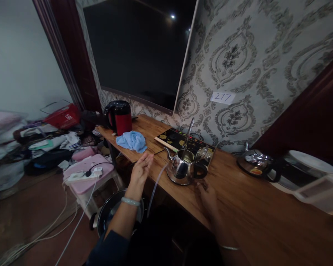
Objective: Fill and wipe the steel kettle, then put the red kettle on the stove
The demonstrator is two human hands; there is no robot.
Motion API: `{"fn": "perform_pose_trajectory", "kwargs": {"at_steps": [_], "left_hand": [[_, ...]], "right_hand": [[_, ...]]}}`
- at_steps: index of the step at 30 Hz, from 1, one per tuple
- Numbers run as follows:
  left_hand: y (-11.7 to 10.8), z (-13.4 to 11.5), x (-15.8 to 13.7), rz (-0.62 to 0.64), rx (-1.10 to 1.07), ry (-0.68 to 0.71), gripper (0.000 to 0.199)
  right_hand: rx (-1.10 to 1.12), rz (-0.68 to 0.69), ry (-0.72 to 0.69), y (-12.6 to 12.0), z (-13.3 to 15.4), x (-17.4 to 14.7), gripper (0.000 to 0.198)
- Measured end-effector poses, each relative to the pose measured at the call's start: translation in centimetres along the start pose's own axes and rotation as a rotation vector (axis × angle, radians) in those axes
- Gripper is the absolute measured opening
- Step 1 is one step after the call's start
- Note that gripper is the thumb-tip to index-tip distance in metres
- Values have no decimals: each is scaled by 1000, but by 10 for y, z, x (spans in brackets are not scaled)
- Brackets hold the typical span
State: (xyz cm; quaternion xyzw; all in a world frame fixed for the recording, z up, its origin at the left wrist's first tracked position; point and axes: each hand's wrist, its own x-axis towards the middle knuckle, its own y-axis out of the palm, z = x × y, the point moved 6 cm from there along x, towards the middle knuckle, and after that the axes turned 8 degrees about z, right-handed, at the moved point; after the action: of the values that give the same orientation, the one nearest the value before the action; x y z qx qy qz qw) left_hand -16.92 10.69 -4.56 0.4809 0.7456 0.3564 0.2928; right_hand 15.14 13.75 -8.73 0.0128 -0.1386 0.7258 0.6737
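A shiny steel kettle with a thin curved spout and a black handle stands lidless near the front edge of the wooden table. My right hand is low beside the handle, its fingers loosely bent and apart, gripping nothing that I can see. To the left of the kettle, my left hand hovers at the table edge with fingers stretched out and nothing in it. Behind the kettle lies a black tea stove panel with gold flowers, a tall metal tap rising from it. A clear hose hangs over the edge between my left hand and the kettle.
A blue cloth lies by a red and black electric kettle at the table's left end. Another steel kettle stands to the right. Below are a dark bucket and a pink stool with a power strip and trailing cords.
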Motion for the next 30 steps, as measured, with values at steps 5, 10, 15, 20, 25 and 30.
{"fn": "perform_pose_trajectory", "kwargs": {"at_steps": [5, 10, 15, 20, 25, 30], "left_hand": [[11, -6, -8, -52, -27, 36, 55], [11, -7, -7, -111, -1, 40, 57], [9, -8, -3, -96, 32, 39, 59], [4, -6, 2, -107, 81, 55, 49], [5, -1, 2, -124, 74, 34, 57], [16, 0, -5, -122, 40, 42, 67]], "right_hand": [[11, -28, 1, 0, -5, 1, 36], [33, -8, -44, 4, 0, 2, 32], [55, 9, -77, 7, 4, 6, 29], [71, -7, -78, 7, 1, 8, 26], [27, -33, -93, 6, 6, 7, 23], [25, -15, -97, 5, 10, 6, 23]]}}
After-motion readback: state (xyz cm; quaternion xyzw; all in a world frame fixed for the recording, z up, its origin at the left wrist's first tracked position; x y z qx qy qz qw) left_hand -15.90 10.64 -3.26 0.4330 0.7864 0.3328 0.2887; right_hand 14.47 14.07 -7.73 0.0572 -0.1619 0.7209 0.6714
